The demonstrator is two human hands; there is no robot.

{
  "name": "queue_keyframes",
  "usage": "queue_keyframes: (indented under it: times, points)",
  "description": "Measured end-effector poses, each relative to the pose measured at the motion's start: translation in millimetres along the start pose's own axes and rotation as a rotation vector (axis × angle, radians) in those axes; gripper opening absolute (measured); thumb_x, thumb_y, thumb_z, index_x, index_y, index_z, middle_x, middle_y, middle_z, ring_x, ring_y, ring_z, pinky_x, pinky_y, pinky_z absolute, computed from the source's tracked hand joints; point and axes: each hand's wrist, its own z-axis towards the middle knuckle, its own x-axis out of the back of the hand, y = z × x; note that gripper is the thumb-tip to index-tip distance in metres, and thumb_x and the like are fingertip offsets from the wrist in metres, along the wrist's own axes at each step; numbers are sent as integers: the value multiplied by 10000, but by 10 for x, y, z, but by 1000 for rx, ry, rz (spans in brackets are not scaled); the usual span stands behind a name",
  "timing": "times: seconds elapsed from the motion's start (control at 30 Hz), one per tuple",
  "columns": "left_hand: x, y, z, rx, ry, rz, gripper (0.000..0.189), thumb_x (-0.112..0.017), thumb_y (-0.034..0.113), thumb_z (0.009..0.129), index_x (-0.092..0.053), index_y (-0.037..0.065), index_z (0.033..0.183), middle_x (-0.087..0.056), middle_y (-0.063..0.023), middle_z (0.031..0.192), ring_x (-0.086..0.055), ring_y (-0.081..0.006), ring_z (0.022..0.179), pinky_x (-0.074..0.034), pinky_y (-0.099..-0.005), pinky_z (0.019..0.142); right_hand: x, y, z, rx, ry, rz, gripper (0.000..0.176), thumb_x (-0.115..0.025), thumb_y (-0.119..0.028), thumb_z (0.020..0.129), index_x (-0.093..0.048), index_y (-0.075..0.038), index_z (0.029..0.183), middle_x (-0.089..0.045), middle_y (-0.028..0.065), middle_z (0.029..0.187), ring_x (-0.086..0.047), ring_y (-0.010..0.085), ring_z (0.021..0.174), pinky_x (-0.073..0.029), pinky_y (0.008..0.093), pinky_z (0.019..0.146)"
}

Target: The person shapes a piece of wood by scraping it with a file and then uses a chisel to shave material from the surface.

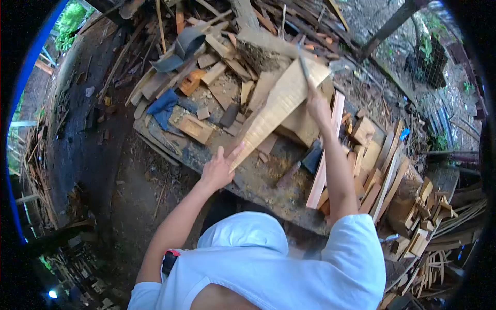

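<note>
My left hand [219,169] is closed around the narrow near end of a long, tapered, pale wooden piece [279,101]. The piece slants away to the upper right, and its wide far end lies over a large wood block [299,124]. In my right hand [319,107] is a long, narrow, greyish blade-like tool [305,64], gripped at its lower end. The tool crosses the wide end of the piece; its exact kind I cannot tell. Below the block, a hatchet [312,156] with a dark head lies on the workbench [253,181].
Wood offcuts [194,128], a blue cloth [164,107] and a curved grey sheet [181,49] cover the bench's left side. Planks and strips [326,150] lie at the right. Beyond the bench is a heap of scrap wood [274,20]. A wooden post [390,28] leans at the upper right.
</note>
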Motion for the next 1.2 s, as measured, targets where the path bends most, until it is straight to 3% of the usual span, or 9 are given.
queue_keyframes:
  times: [0.17,0.43,0.47,0.7,0.77,0.9,0.97,1.07,1.2]
  points:
    - [23,26,-21,-20,-10,25,1025,-709,129,783,-73,405,1538,-409,-208,1083,-604,-449,893,-534,-512,732,-74,263,617,-122,88,7,497,-319,-239,991,-349,-320,1481,-660,301,1006,-649,471,945,-516,555,811]
    - [13,22,-24,-18,11,-13,1041,-709,110,783,-65,457,1523,-424,-197,1074,-607,-450,912,-539,-525,755,-1,-31,-187,-2,19,63,521,-395,-186,981,-370,-329,1481,-650,321,972,-653,469,860,-509,545,772]
    - [5,20,-19,-7,5,-5,1026,-707,107,786,-81,451,1523,-422,-198,1075,-607,-453,897,-537,-526,752,30,51,-78,6,33,140,482,-356,-222,1002,-365,-251,1483,-627,321,1047,-616,504,944,-479,554,813]
    - [44,20,-18,-22,-23,13,1044,-736,141,763,-85,390,1540,-405,-200,1057,-597,-456,907,-538,-507,723,-17,145,341,-71,205,122,490,-370,-209,993,-379,-235,1482,-637,295,1096,-625,459,1008,-479,530,853]
    - [18,17,0,-3,-23,20,1051,-745,149,759,-84,389,1541,-406,-197,1056,-595,-455,918,-540,-502,733,-121,63,21,-71,80,87,503,-377,-271,1003,-322,-358,1495,-662,298,918,-652,479,883,-508,549,793]
    - [22,9,-4,-17,-34,17,1038,-730,141,767,-84,388,1541,-405,-199,1059,-595,-457,918,-537,-508,738,-22,5,-212,-18,-5,166,481,-386,-245,1009,-367,-252,1489,-628,331,1049,-617,490,983,-475,532,848]
    - [14,32,-10,-18,-43,23,1031,-724,138,771,-86,388,1540,-405,-201,1063,-594,-458,921,-536,-509,740,198,-18,30,-159,-2,111,469,-384,-258,1009,-381,-242,1478,-629,328,1053,-613,493,984,-478,525,850]
    - [55,41,-15,-2,-5,4,1038,-716,112,777,-80,445,1527,-412,-190,1073,-602,-437,895,-536,-522,743,-61,447,638,-136,213,88,478,-362,-276,1005,-357,-336,1480,-662,307,975,-653,472,900,-512,545,804]
    - [81,50,-16,15,-25,-1,1051,-719,112,772,-70,444,1528,-413,-194,1076,-605,-437,905,-537,-522,743,-95,272,382,-142,158,134,498,-377,-265,999,-336,-348,1489,-671,293,943,-654,479,890,-513,552,793]
